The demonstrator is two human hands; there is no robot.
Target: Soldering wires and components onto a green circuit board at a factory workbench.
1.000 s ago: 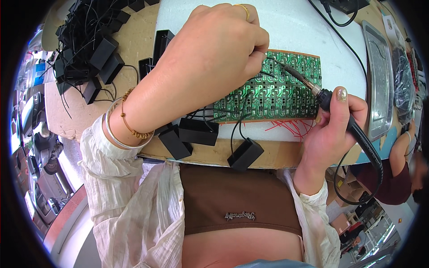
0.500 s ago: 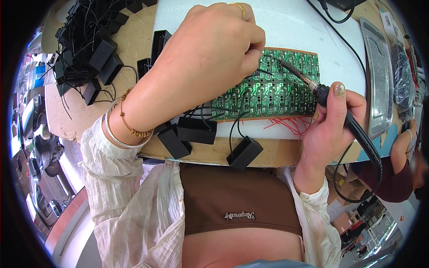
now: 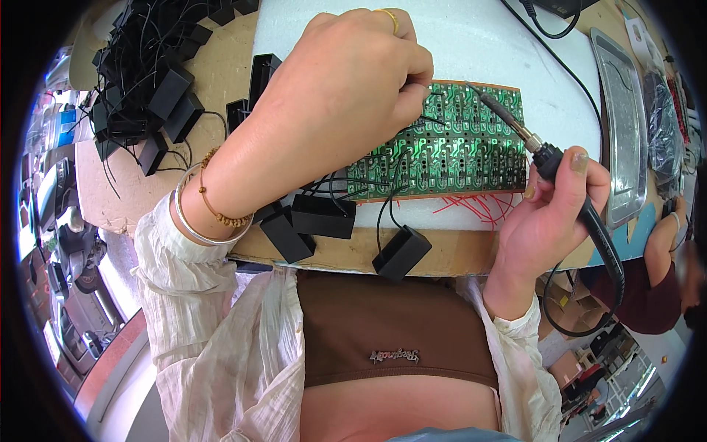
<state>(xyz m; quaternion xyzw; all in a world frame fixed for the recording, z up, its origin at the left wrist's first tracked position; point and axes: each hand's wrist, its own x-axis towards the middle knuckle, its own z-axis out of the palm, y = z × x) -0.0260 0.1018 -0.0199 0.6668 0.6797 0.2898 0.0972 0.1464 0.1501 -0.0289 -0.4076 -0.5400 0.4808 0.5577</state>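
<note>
nearest the body, at the desk's front edge: three small black rectangular plastic boxes with thin black leads. one hangs at the edge, two more lie just left of it, under the left wrist.

right hand: fingers closed around the black handle of a soldering iron, held like a pen. its metal tip slants up and left, down onto the upper part of the board. black cord loops from the handle down past the desk edge.

just left of that hand, a bundle of thin red wire offcuts on the white foam sheet, touching the board's lower edge.

green printed circuit board panel, copper-edged, lies flat on the white foam sheet, centre of the desk, between the two hands. black leads run from the boxes onto it.

left hand: over the board's left end, fingers pinched shut near the iron tip. what they pinch is too small to tell, perhaps a thin wire. gold ring, bead bracelet and silver bangle on this arm.

further left: heap of matching black boxes with tangled leads on the brown desk surface.

far right: shiny metal tray, standing apart from the board. beyond it, another person's sleeve, dark red.
</note>
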